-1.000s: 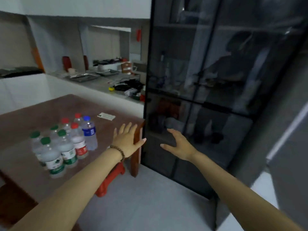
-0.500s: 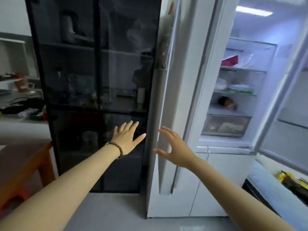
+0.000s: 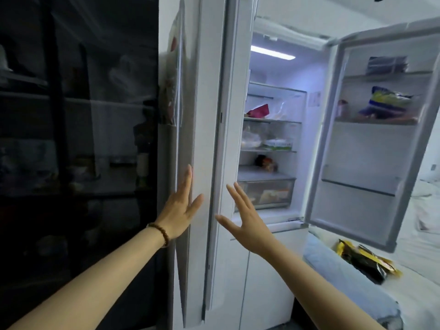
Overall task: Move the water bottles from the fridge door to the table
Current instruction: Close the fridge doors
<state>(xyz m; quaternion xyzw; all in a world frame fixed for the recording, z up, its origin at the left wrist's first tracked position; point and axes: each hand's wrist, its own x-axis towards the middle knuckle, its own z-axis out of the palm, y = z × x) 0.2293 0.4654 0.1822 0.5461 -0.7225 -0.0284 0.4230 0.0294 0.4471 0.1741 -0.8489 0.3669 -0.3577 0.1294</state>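
A white fridge stands open before me. Its right door [image 3: 371,148] swings wide to the right; its upper shelves hold a blue and yellow bag [image 3: 388,102] and a small bottle-like item [image 3: 342,108], while the lower shelf looks bare. The left door [image 3: 202,139] is seen edge-on, its inner shelves hidden. My left hand [image 3: 179,209] is open, fingers spread, in front of the left door's outer edge. My right hand [image 3: 245,217] is open too, just right of that door, below the lit interior [image 3: 269,144]. No water bottles or table are in view.
A dark glass-front cabinet [image 3: 76,139] fills the left side. Inside the fridge are shelves with food and a clear drawer [image 3: 266,192]. To the lower right lies a white bed with a pale blue pillow [image 3: 333,265] and yellow-black packets [image 3: 366,260].
My view has swung right, from the table with its several bottles past the dark cabinet to the open fridge. Both empty hands have stayed raised and now sit close to the left door.
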